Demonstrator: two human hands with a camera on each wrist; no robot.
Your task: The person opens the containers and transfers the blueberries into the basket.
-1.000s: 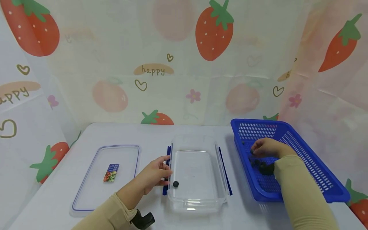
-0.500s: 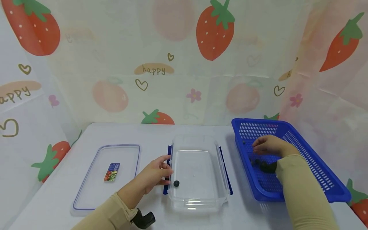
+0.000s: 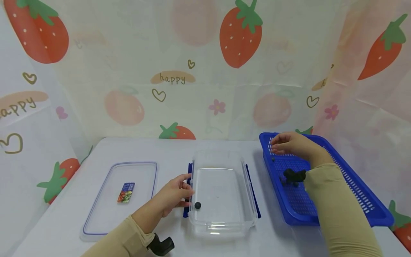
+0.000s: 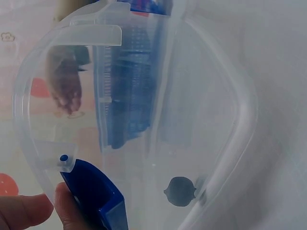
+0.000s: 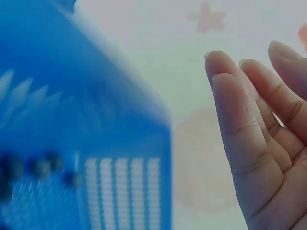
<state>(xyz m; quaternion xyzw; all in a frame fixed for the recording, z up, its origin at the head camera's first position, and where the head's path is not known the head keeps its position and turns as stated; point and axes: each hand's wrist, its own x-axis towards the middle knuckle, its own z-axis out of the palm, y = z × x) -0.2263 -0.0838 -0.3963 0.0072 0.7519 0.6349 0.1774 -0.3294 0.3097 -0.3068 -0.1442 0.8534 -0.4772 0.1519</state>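
Observation:
A clear plastic box (image 3: 221, 210) with blue side latches stands in the middle of the table. My left hand (image 3: 173, 194) pinches its left wall; the left wrist view shows thumb and finger on either side of that wall, by a blue latch (image 4: 96, 196). Inside lies a small dark ball (image 3: 197, 205), like a blueberry. My right hand (image 3: 293, 144) is raised over the far left part of the blue basket (image 3: 363, 189), fingers loosely extended and holding nothing visible. Several dark balls (image 5: 40, 167) lie in the basket, blurred in the right wrist view.
A clear lid (image 3: 96, 210) with a blue seal and a small printed label (image 3: 126, 192) lies to the left. Black wrist cameras (image 3: 162, 245) stick out from both sleeves. A strawberry-print curtain (image 3: 205, 117) stands behind the table.
My right hand was low in the basket, pinching a dark ball, which has left its fingers. It has risen toward the basket's far edge. My left hand stays on the box.

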